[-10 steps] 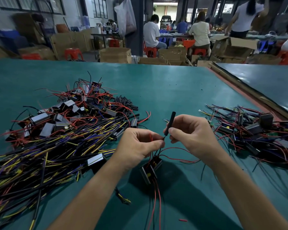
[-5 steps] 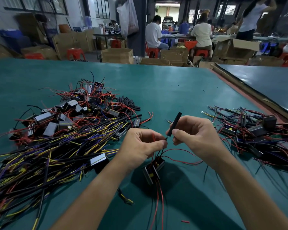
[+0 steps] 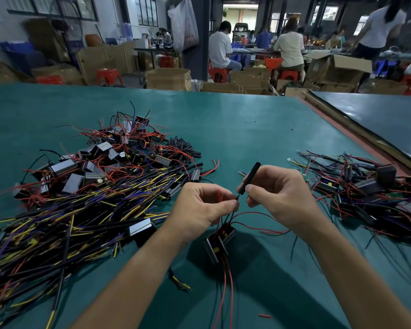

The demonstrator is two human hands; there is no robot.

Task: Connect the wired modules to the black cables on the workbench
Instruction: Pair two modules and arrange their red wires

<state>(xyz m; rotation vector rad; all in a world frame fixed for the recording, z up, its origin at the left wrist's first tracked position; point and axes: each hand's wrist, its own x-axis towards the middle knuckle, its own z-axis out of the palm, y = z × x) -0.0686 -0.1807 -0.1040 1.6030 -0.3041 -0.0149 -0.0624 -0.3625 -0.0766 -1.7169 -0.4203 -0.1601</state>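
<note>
My left hand (image 3: 203,205) pinches thin black and red wires that run down to a small black module (image 3: 217,241) hanging just below it over the green bench. My right hand (image 3: 280,198) pinches a short black tube (image 3: 249,178), tilted up to the right. The tube's lower end meets the wire tip at my left fingertips. A big heap of black cables (image 3: 69,222) with yellow and purple leads lies to the left, with loose modules (image 3: 93,167) behind it.
A second pile of wired modules (image 3: 370,193) lies at the right, near the bench's red edge (image 3: 356,148). Short black tubes (image 3: 183,146) sit behind the left heap. A red scrap (image 3: 264,316) lies near me. People sit working among cardboard boxes beyond the bench.
The tube in my right hand has tilted a little more to the right. Both hands stay together at the wire tip.
</note>
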